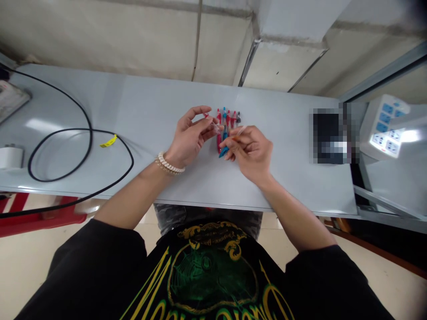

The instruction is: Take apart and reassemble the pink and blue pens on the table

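My left hand [193,133] is closed in a pinch on a thin clear pen part [215,126] with a red end, held above the table. Opposite it, my right hand [251,151] is closed around a slim translucent tube [242,129]. An orange piece [235,138] shows at its fingers. A blue pen part [223,152] juts out below the right fingertips; whether it is held or lies there I cannot tell. Just beyond and between both hands, several click pens [228,116] in red, blue and black lie side by side, their lower ends partly hidden by the fingers.
A black cable [90,129] with a yellow tag [109,142] loops over the left of the grey-white table [293,186]. A white charger [11,158] sits at the left edge. To the right are a blurred dark object [328,133] and a white power strip [383,126].
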Available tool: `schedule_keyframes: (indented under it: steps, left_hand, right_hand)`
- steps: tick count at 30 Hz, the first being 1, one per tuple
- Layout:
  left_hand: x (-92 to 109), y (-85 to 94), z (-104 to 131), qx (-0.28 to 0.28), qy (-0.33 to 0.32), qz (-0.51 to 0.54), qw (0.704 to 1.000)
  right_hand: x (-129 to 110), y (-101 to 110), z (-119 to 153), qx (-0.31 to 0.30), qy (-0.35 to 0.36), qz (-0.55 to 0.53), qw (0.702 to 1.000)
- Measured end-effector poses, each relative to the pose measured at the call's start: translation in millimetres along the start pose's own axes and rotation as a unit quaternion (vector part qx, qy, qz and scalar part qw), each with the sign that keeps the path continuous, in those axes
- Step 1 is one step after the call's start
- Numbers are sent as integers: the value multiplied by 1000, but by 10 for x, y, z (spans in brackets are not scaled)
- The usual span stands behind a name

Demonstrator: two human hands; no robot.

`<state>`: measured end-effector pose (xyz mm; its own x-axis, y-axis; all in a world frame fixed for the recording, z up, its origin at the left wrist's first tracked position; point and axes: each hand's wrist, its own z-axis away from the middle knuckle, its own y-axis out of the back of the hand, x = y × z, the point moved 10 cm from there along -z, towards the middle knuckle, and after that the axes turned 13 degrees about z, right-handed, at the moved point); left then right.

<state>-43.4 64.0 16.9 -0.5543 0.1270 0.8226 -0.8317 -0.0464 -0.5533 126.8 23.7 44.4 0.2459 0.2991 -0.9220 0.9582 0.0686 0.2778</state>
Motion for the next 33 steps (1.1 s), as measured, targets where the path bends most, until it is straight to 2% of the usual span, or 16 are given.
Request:
schedule_keyframes:
  steps: [5, 10, 15, 20, 23, 25, 29, 31, 33]
  left_hand:
    - [32, 12, -10, -14, -28, 16, 999]
    - [68, 4, -21, -38, -55, 78, 995]
    - [74, 31, -35, -55, -69, 18, 996]
    - [105, 12, 16, -26, -75, -8, 997]
    - [110, 22, 36, 8, -69, -9, 998]
    - [116, 62, 21, 28, -71, 0, 997]
    - [131, 187, -37, 60, -84, 24, 994]
    - [134, 213, -46, 64, -88, 29, 994]
    - [130, 199, -36, 59, -88, 27, 994]
  right_hand:
    - [-67, -257, 115, -73, 94, 83, 989]
    - [-123, -375, 200, -116, 165, 160, 966]
    - [-324, -476, 350, -139, 263, 236, 925]
    - [-356, -605, 463, -191, 308, 278, 890]
    - [-323, -642, 475, -210, 308, 294, 880]
    - [-292, -591, 418, -193, 282, 290, 894]
    - [-237, -317, 232, -88, 209, 256, 940]
    - [-214, -232, 178, -54, 190, 254, 947]
    - [-218, -228, 162, -47, 197, 259, 944]
